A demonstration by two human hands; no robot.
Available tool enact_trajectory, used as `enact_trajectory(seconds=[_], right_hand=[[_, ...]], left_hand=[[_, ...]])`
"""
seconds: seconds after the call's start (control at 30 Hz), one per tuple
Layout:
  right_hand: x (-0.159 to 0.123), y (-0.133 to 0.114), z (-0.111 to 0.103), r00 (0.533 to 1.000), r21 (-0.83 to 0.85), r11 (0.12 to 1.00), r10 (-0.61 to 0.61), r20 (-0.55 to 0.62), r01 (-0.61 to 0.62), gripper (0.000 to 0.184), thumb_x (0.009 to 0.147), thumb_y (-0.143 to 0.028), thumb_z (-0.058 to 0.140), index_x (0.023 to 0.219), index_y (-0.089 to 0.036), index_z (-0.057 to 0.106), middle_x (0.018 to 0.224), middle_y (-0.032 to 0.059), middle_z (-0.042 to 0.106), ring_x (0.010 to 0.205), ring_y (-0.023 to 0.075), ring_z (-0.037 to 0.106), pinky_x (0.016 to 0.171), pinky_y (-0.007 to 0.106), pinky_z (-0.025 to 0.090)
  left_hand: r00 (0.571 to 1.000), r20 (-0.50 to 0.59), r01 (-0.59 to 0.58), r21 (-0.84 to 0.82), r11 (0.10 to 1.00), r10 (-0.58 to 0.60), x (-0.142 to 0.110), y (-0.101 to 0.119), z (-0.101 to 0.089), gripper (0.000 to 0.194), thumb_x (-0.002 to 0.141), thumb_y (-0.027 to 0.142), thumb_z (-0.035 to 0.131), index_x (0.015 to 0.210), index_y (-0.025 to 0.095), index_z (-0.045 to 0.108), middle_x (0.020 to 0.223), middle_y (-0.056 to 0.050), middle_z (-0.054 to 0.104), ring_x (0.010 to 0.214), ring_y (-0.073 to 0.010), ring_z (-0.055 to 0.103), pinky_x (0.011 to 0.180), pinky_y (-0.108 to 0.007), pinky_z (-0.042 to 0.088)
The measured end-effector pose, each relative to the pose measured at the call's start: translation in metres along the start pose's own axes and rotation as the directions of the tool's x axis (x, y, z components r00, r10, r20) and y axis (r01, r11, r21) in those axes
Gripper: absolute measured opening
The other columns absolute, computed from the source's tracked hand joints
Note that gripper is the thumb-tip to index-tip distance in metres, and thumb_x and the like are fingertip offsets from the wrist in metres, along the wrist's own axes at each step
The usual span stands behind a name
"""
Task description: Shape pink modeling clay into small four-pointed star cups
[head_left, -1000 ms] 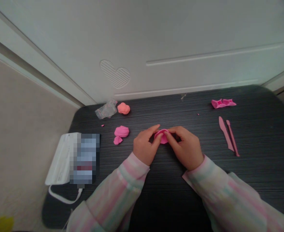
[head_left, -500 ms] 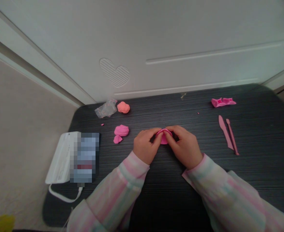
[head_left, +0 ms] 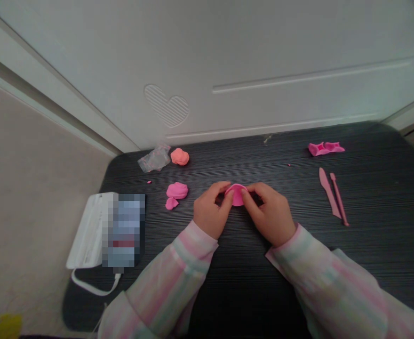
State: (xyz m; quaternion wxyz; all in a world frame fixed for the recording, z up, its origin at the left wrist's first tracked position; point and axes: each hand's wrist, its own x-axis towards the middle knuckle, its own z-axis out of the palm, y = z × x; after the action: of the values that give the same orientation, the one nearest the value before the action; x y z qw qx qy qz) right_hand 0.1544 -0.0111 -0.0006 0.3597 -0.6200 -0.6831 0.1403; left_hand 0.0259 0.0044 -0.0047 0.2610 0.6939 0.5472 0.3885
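The left arm (head_left: 166, 282) and right arm (head_left: 337, 282) slant inward. The left hand (head_left: 210, 209) and right hand (head_left: 269, 214) face each other, slightly apart, both pinching, thumbs (head_left: 227, 201) angled inward, fingers (head_left: 261, 189) bent.

Fine grooves running right across the dark tabletop (head_left: 228, 162), a dull sheen on it; the pink disc (head_left: 238, 197), matt, smooth, clay-like! The pink lump (head_left: 177, 190) shows creases, the orange lump (head_left: 179, 157) knobbly and matt. Crinkled clear plastic film (head_left: 155, 159), smooth plastic-looking knife (head_left: 328, 189) and rod (head_left: 338, 197), soft cloth sleeves (head_left: 171, 273), smooth satin white panel (head_left: 263, 47), its heart (head_left: 167, 106) finely ribbed!
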Motion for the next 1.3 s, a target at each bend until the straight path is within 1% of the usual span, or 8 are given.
enact_trajectory(seconds=[0.13, 0.27, 0.5, 0.6, 0.8, 0.97, 1.13, 1.3], right_hand=[[-0.0001, 0.0007, 0.0005, 0.999, 0.005, 1.000, -0.024, 0.022, 0.024, 0.015, 0.078, -0.024, 0.047, 0.072, -0.017, 0.059, 0.070, 0.0028, 0.061, 0.066, 0.0136, 0.055, 0.063, 0.026, 0.041], [-0.0004, 0.0006, 0.0015, 1.000, 0.036, 0.999, -0.015, -0.007, 0.015, 0.013, 0.077, -0.024, 0.049, 0.080, -0.017, 0.059, 0.073, 0.0020, 0.062, 0.067, 0.0124, 0.055, 0.063, 0.025, 0.043], [-0.0009, 0.0011, 0.0010, 0.998, 0.008, 0.998, -0.064, -0.030, 0.064, 0.010, 0.077, -0.023, 0.049, 0.077, -0.018, 0.058, 0.074, 0.0023, 0.063, 0.069, 0.0139, 0.056, 0.065, 0.026, 0.044], [-0.0006, 0.0012, 0.0004, 0.997, 0.014, 0.997, -0.077, -0.016, 0.077, 0.011, 0.077, -0.022, 0.049, 0.077, -0.017, 0.059, 0.074, 0.0030, 0.063, 0.070, 0.0139, 0.056, 0.065, 0.026, 0.044], [-0.0001, 0.0005, 0.0009, 0.999, 0.024, 0.999, -0.038, -0.036, 0.039, 0.012, 0.076, -0.025, 0.051, 0.080, -0.017, 0.059, 0.075, 0.0025, 0.064, 0.067, 0.0134, 0.057, 0.064, 0.026, 0.044], [0.0010, 0.0006, 0.0020, 0.998, -0.003, 0.999, -0.048, -0.033, 0.047, 0.011, 0.075, -0.024, 0.051, 0.074, -0.017, 0.059, 0.073, 0.0026, 0.064, 0.068, 0.0144, 0.057, 0.065, 0.028, 0.044], [0.0004, 0.0013, 0.0018, 0.998, -0.001, 0.998, -0.058, -0.028, 0.058, 0.009, 0.075, -0.024, 0.050, 0.074, -0.018, 0.058, 0.071, 0.0020, 0.063, 0.067, 0.0142, 0.056, 0.064, 0.028, 0.043], [-0.0007, 0.0010, 0.0003, 0.999, 0.035, 0.998, -0.045, -0.012, 0.045, 0.014, 0.075, -0.026, 0.051, 0.084, -0.017, 0.058, 0.078, 0.0036, 0.063, 0.070, 0.0142, 0.057, 0.067, 0.028, 0.043]], left_hand=[[1.000, 0.015, -0.023, 0.022, 0.999, 0.023, 0.0007, 0.0020, -0.0012, 0.018, 0.075, 0.023, 0.052, 0.088, 0.018, 0.062, 0.087, -0.001, 0.067, 0.076, -0.0112, 0.061, 0.070, -0.021, 0.047], [0.999, 0.016, -0.034, 0.027, 0.999, 0.034, 0.0005, 0.0040, -0.0019, 0.014, 0.075, 0.021, 0.052, 0.082, 0.018, 0.063, 0.077, 0.001, 0.068, 0.066, -0.0093, 0.060, 0.064, -0.019, 0.047], [0.999, 0.023, -0.050, 0.028, 0.998, 0.050, 0.0004, 0.0020, -0.0003, 0.017, 0.073, 0.022, 0.054, 0.087, 0.016, 0.062, 0.081, -0.001, 0.067, 0.069, -0.0101, 0.060, 0.067, -0.020, 0.047], [0.997, 0.043, -0.066, 0.033, 0.997, 0.065, 0.0008, 0.0016, -0.0011, 0.013, 0.074, 0.022, 0.053, 0.081, 0.017, 0.064, 0.080, -0.001, 0.068, 0.070, -0.0103, 0.060, 0.069, -0.021, 0.047], [0.998, -0.020, -0.060, 0.031, 0.998, 0.061, 0.0004, 0.0026, -0.0022, 0.012, 0.073, 0.021, 0.054, 0.077, 0.015, 0.064, 0.074, -0.001, 0.067, 0.067, -0.0102, 0.059, 0.066, -0.021, 0.046], [0.998, -0.012, -0.059, 0.044, 0.997, 0.059, 0.0006, 0.0010, -0.0009, 0.012, 0.073, 0.023, 0.055, 0.078, 0.016, 0.063, 0.072, -0.001, 0.066, 0.065, -0.0109, 0.058, 0.063, -0.022, 0.047], [0.991, 0.001, -0.137, 0.011, 0.991, 0.137, 0.0013, -0.0006, -0.0002, 0.012, 0.073, 0.022, 0.055, 0.080, 0.017, 0.063, 0.076, -0.002, 0.066, 0.069, -0.0115, 0.058, 0.064, -0.023, 0.047], [0.990, -0.049, -0.128, 0.014, 0.992, 0.129, 0.0014, -0.0005, -0.0014, 0.009, 0.073, 0.020, 0.054, 0.074, 0.017, 0.063, 0.072, -0.001, 0.066, 0.067, -0.0107, 0.058, 0.066, -0.023, 0.047]])
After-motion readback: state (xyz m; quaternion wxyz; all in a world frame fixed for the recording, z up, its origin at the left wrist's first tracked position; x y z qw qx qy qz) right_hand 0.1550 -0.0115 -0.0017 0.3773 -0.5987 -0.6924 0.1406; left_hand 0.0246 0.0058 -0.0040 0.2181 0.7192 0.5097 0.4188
